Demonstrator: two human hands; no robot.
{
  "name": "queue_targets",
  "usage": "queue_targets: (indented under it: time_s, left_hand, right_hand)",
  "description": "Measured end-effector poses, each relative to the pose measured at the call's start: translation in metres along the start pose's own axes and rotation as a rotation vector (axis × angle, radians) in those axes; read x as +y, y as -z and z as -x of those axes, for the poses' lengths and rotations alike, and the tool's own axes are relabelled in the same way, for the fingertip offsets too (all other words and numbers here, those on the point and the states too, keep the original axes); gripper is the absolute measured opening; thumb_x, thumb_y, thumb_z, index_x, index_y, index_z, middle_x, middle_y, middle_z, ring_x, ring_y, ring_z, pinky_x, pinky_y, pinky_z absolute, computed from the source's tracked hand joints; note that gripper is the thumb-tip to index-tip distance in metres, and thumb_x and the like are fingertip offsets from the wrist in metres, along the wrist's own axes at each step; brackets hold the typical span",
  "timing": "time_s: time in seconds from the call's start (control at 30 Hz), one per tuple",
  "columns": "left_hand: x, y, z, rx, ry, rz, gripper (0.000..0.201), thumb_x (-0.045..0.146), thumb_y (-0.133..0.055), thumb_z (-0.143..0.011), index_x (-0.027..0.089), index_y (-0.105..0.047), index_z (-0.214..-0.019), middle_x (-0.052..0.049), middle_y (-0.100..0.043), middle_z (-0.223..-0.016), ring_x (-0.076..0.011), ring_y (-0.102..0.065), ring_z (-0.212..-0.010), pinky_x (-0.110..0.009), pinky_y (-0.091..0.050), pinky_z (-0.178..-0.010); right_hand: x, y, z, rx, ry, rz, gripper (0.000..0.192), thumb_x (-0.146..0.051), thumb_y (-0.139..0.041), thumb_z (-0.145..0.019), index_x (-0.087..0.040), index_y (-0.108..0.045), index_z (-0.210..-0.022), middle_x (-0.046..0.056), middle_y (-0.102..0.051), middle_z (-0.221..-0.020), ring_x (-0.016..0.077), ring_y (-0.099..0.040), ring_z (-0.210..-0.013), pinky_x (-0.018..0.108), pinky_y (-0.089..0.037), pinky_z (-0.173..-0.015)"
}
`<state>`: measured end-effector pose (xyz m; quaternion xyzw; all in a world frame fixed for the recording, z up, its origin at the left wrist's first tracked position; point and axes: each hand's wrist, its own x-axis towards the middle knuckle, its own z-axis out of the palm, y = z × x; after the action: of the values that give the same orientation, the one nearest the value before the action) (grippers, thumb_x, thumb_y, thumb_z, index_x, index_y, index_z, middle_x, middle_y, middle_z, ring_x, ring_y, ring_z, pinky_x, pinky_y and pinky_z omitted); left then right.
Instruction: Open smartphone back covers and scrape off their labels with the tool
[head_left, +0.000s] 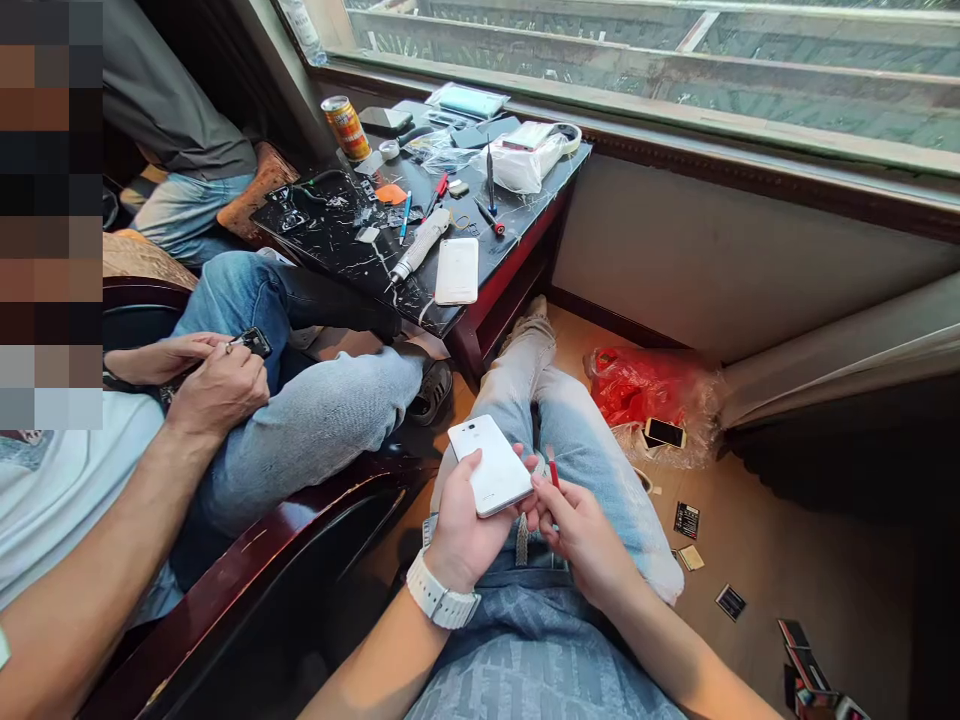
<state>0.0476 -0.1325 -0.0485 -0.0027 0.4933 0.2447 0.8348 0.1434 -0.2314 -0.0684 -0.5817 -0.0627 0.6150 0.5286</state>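
A white smartphone (491,465) lies back side up in my left hand (476,515), the thumb over its left edge and fingertips showing along the right edge. The camera lens is near the phone's far end. My right hand (574,520) is closed in a pinch at the phone's near right corner. From between its fingers sticks a thin tool with a red part (553,470); its exact kind is too small to tell. Both hands are above my lap, and a white watch (441,592) circles my left wrist.
A black table (352,250) ahead bears a white phone (457,270), an electric screwdriver (421,245), a can (345,128) and small parts. At left, a co-worker's hands (225,385) hold a dark device. A red bag (637,385) and several batteries are on the floor at right.
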Motion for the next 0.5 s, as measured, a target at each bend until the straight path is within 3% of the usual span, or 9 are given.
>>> queue_targets:
  time_s: [0.27, 0.4, 0.5]
  left_hand:
    - [-0.0039, 0.0001, 0.0040, 0.002, -0.011, -0.005, 0.040, 0.027, -0.048, -0.103, 0.012, -0.056, -0.139, -0.016, -0.077, -0.110, -0.0327, -0.078, -0.099, -0.040, -0.063, -0.073]
    - [-0.0071, 0.0031, 0.0032, -0.064, -0.031, -0.059, 0.036, 0.030, -0.047, -0.104, 0.011, -0.063, -0.130, -0.017, -0.078, -0.107, -0.0317, -0.078, -0.093, -0.033, -0.056, -0.060]
    - [-0.0073, 0.0074, 0.0015, -0.089, -0.102, -0.204, 0.031, 0.030, -0.051, -0.102, 0.013, -0.069, -0.121, -0.014, -0.079, -0.102, -0.0265, -0.076, -0.087, -0.031, -0.057, -0.066]
  right_hand:
    - [0.0017, 0.0013, -0.0103, -0.076, -0.048, -0.096, 0.068, -0.074, -0.090, -0.066, -0.011, -0.066, -0.073, 0.002, -0.057, -0.052, 0.0027, -0.027, -0.041, 0.021, -0.010, -0.045]
    - [0.0064, 0.0016, -0.0103, -0.059, -0.042, -0.133, 0.065, -0.071, -0.090, -0.067, -0.011, -0.065, -0.073, 0.000, -0.054, -0.050, 0.0031, -0.027, -0.041, 0.020, -0.011, -0.045]
    - [0.0049, 0.0026, -0.0093, -0.037, -0.024, -0.160, 0.065, -0.071, -0.091, -0.066, -0.013, -0.063, -0.071, -0.001, -0.053, -0.050, 0.0030, -0.026, -0.042, 0.021, -0.010, -0.044]
